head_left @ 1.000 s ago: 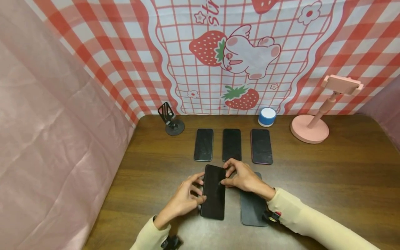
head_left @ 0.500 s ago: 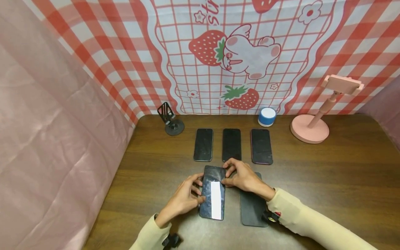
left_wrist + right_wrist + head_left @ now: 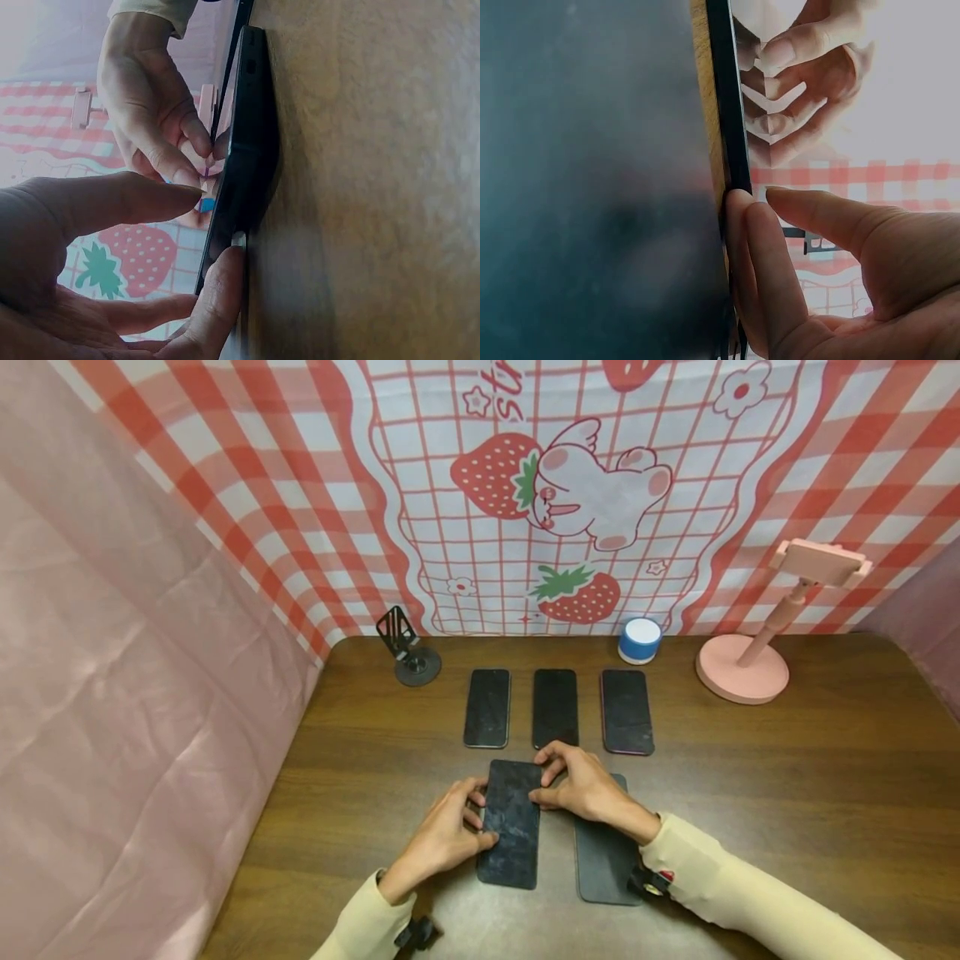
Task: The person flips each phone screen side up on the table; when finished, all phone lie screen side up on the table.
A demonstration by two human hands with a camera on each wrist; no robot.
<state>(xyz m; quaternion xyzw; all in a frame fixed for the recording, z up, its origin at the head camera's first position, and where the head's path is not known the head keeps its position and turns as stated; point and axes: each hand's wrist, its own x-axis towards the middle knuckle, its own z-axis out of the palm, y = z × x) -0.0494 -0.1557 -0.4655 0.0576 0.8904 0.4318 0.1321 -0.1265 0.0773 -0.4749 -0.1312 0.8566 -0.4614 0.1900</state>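
A dark smartphone (image 3: 510,839) with a smudged screen lies between both hands at the middle front of the table. My left hand (image 3: 442,831) holds its left edge, thumb over the screen's edge and fingers along the side. On the upper right edge, my right hand (image 3: 581,783) pinches it between thumb and fingers. In the left wrist view the smartphone (image 3: 247,135) is seen from its edge, tilted slightly against the tabletop, with a fingertip low at its side. Beneath my right wrist is a second, greyish flat slab (image 3: 606,860), partly hidden by the forearm; it looks like a larger phone or a tablet.
Three phones lie in a row behind the hands: left (image 3: 487,708), middle (image 3: 555,706) and right (image 3: 627,712). Farther back stand a black folding stand (image 3: 412,652), a blue-and-white cylinder (image 3: 640,642) and a pink phone stand (image 3: 744,668). A checked cloth (image 3: 300,485) hangs behind.
The phone's tilt has shifted slightly: its screen went from black to a bright white reflection, then to a dull smudged grey. Both hands have stayed nearly in place on its edges.
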